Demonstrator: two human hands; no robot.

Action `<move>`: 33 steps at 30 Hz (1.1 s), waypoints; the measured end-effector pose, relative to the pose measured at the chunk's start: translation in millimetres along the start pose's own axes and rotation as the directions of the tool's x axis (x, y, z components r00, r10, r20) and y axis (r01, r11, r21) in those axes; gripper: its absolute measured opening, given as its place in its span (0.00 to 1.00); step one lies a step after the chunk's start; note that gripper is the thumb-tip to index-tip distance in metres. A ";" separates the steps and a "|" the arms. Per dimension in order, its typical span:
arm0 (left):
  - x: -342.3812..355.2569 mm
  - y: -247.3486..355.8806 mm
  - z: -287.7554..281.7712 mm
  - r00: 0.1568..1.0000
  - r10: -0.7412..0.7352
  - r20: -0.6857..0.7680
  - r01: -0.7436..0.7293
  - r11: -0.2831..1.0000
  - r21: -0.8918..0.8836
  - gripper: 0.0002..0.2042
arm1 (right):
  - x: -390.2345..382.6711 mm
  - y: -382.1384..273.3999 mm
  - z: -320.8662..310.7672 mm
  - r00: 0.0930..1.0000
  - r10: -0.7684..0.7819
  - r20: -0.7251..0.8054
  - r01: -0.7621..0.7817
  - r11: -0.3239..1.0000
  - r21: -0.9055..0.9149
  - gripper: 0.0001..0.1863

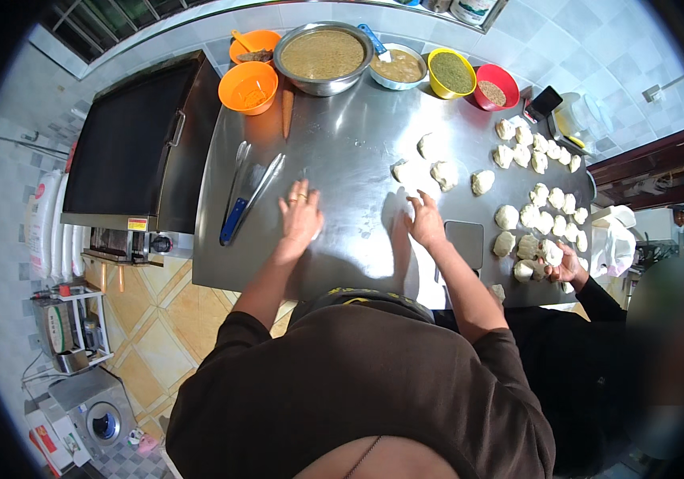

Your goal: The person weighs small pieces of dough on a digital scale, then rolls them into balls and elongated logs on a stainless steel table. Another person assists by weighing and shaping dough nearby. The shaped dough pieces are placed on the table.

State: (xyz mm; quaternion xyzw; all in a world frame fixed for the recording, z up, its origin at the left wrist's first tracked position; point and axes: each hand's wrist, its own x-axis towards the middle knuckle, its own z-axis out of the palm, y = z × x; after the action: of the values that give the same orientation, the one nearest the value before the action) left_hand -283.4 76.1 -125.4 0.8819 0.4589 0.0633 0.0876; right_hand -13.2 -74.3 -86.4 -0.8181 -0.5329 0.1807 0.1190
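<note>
My left hand [301, 215] lies on the steel tabletop [342, 156] with its fingers spread and nothing visible in them. Farther right, my right hand [426, 220] reaches over the same top, its fingers stretched out and apart. Just beyond its fingertips rest several pale dough pieces [444, 176], with a single dough piece [482, 183] off to their right. Left of my left hand are metal tongs with a blue handle [234, 221]. A flat grey square [464, 244], perhaps a scale, is beside my right wrist.
Along the back stand orange bowls [248, 88], a steel basin [323, 60], a white bowl [399, 67], a yellow bowl [451, 73] and a red bowl [496, 88]. A co-worker's hand [569, 267] holds dough among several pieces at right. A dark griddle [130, 144] stands left.
</note>
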 end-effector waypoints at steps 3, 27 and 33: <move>5.7 -55.3 -16.1 0.994 -0.027 -0.107 0.030 0.999 0.024 0.25 | -24.3 -19.8 18.7 0.997 0.059 0.055 -0.054 0.995 -0.087 0.29; 19.3 15.9 -25.7 0.887 0.414 -0.205 -0.451 0.680 -0.578 0.26 | -27.1 -117.1 41.9 0.972 0.156 -0.177 -0.020 0.801 0.598 0.15; 32.9 65.2 -22.5 0.815 0.187 0.548 0.573 -0.119 -0.811 0.20 | -23.6 -133.9 10.0 0.978 0.198 -0.071 0.013 0.276 0.961 0.12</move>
State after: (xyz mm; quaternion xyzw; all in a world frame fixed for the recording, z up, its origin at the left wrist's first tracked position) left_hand -216.9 68.5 -88.6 0.4184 0.3503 0.1312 0.8276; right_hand -137.1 -41.8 -39.6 -0.6253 -0.2567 0.3971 0.6208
